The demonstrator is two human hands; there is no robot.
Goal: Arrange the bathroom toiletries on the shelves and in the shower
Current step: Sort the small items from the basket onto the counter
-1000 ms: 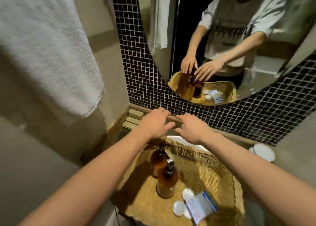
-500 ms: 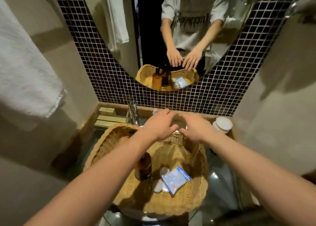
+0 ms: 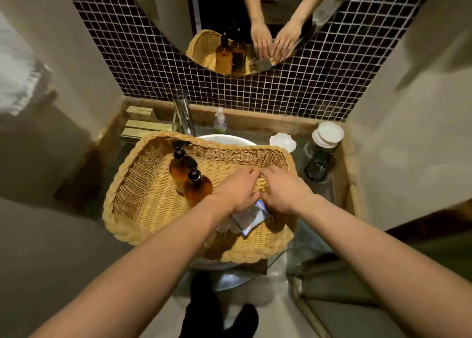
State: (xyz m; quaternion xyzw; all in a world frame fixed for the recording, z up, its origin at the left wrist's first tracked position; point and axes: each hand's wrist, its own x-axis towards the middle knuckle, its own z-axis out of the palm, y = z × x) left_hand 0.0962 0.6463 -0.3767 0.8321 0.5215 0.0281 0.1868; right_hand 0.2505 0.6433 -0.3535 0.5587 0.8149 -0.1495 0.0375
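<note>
A wicker basket (image 3: pixel 153 143) rests on the white sink basin (image 3: pixel 229 138). Two amber pump bottles (image 3: pixel 178 169) (image 3: pixel 198 187) stand upright in its left half. A white packet with a blue edge (image 3: pixel 251 216) lies on the basket floor towards the right, beside small white round pieces (image 3: pixel 224 226) half hidden by my left arm. My left hand (image 3: pixel 236 188) and my right hand (image 3: pixel 282 189) are palm down inside the basket, side by side just above the packet's far end. Their fingers reach forward and down; the mirror shows them fairly straight.
Behind the basket stand a clear glass vase (image 3: pixel 182 115), a small spray bottle (image 3: pixel 220 123), a white dish (image 3: pixel 282 141), a white lidded jar (image 3: pixel 328 134) and a dark glass jar (image 3: pixel 318 167). Wooden blocks (image 3: pixel 143 125) sit at the back left. A mirror (image 3: pixel 229 18) hangs above.
Both hands came back from the basket's far rim and dropped into the basket over the packet. My view tipped further downward.
</note>
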